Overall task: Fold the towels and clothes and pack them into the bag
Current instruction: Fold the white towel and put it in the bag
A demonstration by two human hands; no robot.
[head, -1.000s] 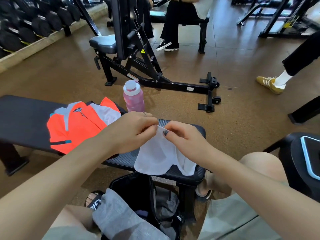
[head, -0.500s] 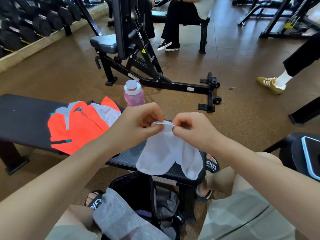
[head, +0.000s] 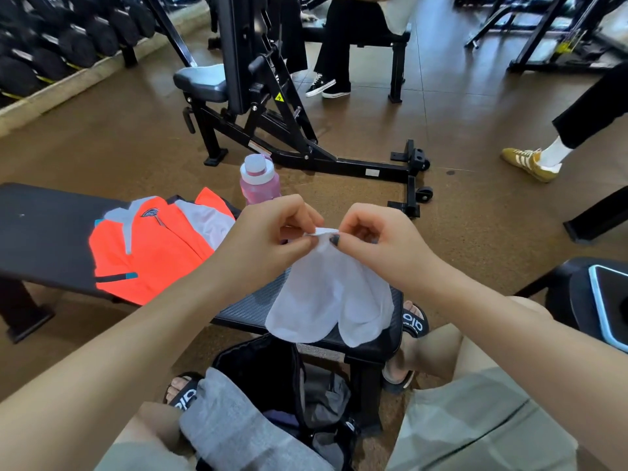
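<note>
A white towel (head: 331, 297) hangs from its top edge above the black bench (head: 44, 232), its lower end draped over the bench's right end. My left hand (head: 268, 232) and my right hand (head: 377, 243) pinch that top edge close together. An orange and grey jacket (head: 153, 249) lies spread on the bench to the left. Below the bench, between my knees, stands an open black bag (head: 258, 372) with dark things inside. A grey cloth (head: 234, 426) lies over my left thigh and the bag's near rim.
A pink water bottle (head: 260, 181) stands on the floor behind the bench. A black exercise machine (head: 272, 107) is beyond it. A seated person's legs (head: 333, 56) are at the back, another person's foot (head: 530, 161) at right. Dumbbells (head: 51, 45) line the left wall.
Both hands have lifted the towel's top edge a little higher above the bench and kept their pinch; the towel now hangs longer below them.
</note>
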